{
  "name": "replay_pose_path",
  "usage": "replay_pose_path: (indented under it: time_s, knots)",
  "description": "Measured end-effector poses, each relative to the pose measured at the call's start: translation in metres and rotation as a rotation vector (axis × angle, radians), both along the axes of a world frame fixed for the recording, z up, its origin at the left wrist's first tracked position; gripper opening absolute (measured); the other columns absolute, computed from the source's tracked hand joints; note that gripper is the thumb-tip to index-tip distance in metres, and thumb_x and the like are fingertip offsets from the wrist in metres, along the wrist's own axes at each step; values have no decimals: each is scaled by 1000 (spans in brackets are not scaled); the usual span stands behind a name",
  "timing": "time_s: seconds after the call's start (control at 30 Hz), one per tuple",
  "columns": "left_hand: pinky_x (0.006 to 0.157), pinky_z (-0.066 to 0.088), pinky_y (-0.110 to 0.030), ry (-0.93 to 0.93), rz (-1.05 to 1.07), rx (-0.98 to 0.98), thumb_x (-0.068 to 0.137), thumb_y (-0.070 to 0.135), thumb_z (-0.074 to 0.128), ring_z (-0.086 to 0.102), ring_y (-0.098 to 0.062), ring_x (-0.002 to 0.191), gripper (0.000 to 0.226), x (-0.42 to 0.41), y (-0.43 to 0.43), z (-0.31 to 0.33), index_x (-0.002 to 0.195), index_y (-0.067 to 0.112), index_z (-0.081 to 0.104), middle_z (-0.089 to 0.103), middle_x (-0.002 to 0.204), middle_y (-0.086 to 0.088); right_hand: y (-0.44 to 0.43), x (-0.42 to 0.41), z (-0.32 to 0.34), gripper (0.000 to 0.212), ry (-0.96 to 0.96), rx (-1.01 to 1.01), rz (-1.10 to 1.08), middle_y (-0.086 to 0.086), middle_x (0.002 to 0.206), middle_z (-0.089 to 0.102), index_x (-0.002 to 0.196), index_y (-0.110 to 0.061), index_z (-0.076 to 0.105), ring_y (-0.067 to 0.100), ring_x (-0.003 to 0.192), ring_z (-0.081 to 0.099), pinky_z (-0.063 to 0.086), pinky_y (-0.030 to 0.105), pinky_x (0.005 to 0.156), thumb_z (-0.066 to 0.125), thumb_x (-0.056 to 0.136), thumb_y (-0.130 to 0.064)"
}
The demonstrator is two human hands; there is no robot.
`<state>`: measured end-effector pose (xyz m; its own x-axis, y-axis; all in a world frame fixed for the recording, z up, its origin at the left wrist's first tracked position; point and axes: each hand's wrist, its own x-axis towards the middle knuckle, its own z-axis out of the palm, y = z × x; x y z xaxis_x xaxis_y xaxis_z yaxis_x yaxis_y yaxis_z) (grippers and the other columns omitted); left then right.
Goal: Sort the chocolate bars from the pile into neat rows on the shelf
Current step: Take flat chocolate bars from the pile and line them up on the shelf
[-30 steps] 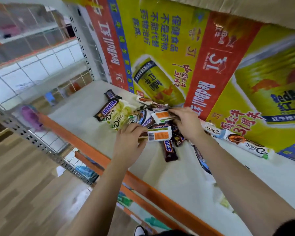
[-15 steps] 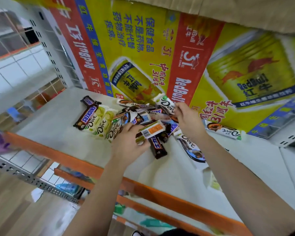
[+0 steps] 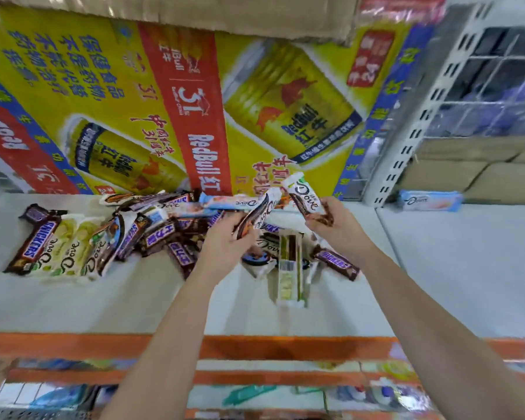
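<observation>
A loose pile of chocolate bars (image 3: 164, 228), Snickers and Dove wrappers mixed, lies on the white shelf (image 3: 134, 298) against the back poster. My left hand (image 3: 225, 247) grips a white and brown Dove bar (image 3: 259, 215) lifted above the pile. My right hand (image 3: 331, 219) holds a second white Dove bar (image 3: 305, 198) upright, a little to the right. Below the hands lie a long green and white bar (image 3: 288, 271) and a brown Snickers bar (image 3: 337, 263). At the pile's left end a Snickers bar (image 3: 32, 241) lies beside pale green Dove bars (image 3: 70, 250).
A light blue Dove bar (image 3: 429, 200) lies alone on the neighbouring shelf section at the right, past a perforated metal upright (image 3: 406, 140). An orange rail (image 3: 73, 344) runs along the shelf's front edge. A yellow and red drinks poster (image 3: 194, 101) covers the back.
The view has swung right. My left hand let go of the orange-labelled bar and now holds a Dove bar. My right hand has lifted another Dove bar out of the pile.
</observation>
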<state>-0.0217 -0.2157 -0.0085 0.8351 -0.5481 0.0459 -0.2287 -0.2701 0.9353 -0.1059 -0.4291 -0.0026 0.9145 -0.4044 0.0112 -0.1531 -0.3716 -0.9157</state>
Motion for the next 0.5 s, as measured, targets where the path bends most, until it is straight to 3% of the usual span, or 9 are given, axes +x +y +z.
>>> replay_pose_path:
  time_s: [0.1,0.2,0.4,0.5]
  knots:
    - [66,55,-43,-7,-43,42,83,21,67,71,-24,70,17,-19,-38,-2,72,24,55,63,71,-12,-36,-36,-2,21,-4,0,-73,-1,87,66,107,-17,51,13,61,61,48,26,62,59,89,-11]
    - [54,53,-32,43,-28,23,84,12,68,71,-25,70,13,-49,-82,-3,80,16,56,63,70,-9,-78,-77,-5,18,-12,-31,-96,-2,82,64,104,-15,53,4,56,57,42,14,54,59,89,-8]
    - [54,52,-31,49,124,-46,72,11,79,68,-20,60,22,-106,-161,-8,83,18,61,67,77,-5,-170,-153,-15,25,89,-194,-150,2,83,67,111,-21,54,14,67,57,38,9,50,62,87,-18]
    - [49,42,-20,-74,260,-30,62,25,87,52,-4,51,35,-124,-192,-7,78,20,56,59,64,4,-204,-181,-18,27,73,-248,-200,2,88,65,112,-18,58,17,76,56,36,2,58,65,85,-15]
